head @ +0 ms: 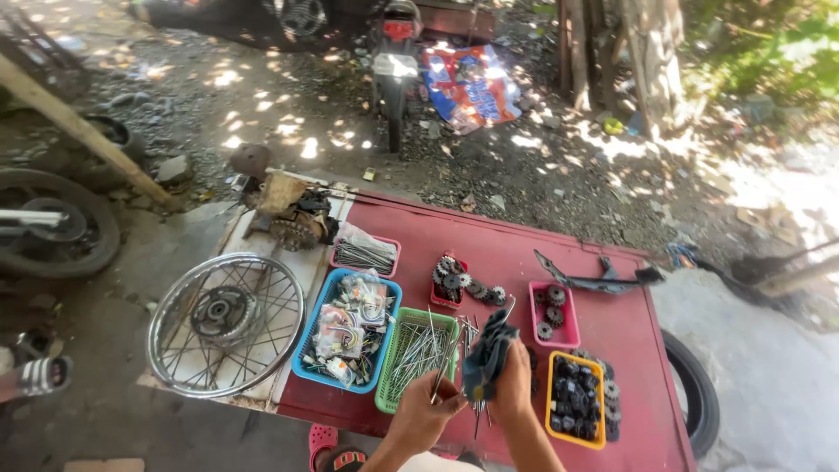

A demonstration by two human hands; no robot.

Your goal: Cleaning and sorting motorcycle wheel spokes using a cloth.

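Low in the frame, left hand (426,411) fingers pinch thin metal spokes (444,367); right hand (511,385) fingers grip a dark rag (486,350). Both hover above the red table (498,253), beside a green basket (411,357). Gravel ground (542,166) lies beyond.

Both hands (468,398) raised side by side, fingers closed.

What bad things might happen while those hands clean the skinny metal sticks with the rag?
The thin spokes in the left hand have pointed ends close to the right hand, which holds the dark rag, so a poke seems possible. The green basket sits near the red table's edge; a bump might tip it. Loose gears lie outside their trays and could roll away.
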